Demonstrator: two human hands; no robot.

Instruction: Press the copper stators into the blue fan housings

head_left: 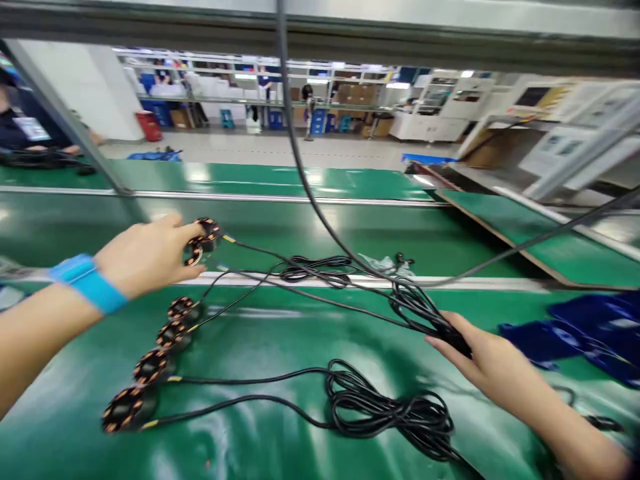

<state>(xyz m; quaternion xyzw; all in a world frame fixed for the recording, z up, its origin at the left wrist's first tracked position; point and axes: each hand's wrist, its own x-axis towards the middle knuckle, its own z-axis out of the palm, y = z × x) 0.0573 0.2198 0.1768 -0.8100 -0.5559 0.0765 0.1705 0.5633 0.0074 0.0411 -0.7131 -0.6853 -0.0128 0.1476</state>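
Left grip [150,257] pinches two copper coils [203,240] over the green surface [280,333]. Right grip [493,367] closes on a black cable bundle [420,307], well apart from the coils.

The left hand [150,257] covered part of the coil pair [203,241] it pinched, so how many coils sat in its fingers could not be told. The right hand [493,367] hid the stretch of black cable [415,303] it closed around, and its forearm ran out past the lower right edge. The blue cloth [590,333] was smeared by motion and cut off at the right edge. A person [25,130] at the far left was cropped by the frame. The 4 coils [150,363] on the green bench [260,333] showed windings too blurred to read, and the papers on the stand [565,143] were illegible
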